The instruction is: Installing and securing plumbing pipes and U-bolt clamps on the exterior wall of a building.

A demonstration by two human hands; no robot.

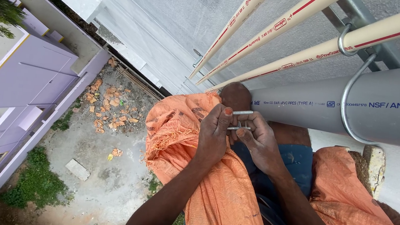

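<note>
Mid-job, seemingly: grey pipe [390,106] at three o'clock already clamped. Left hand [215,132] and right hand [259,141], fingers pinched narrow on a loose metal clamp [240,120] above the orange sack [213,189]. Not yet fitted; cream pipes [283,24] at one o'clock.

Both hands' fingers [229,113] pinch a metal U-bolt [240,120] beside the grey pipe [305,104].
</note>
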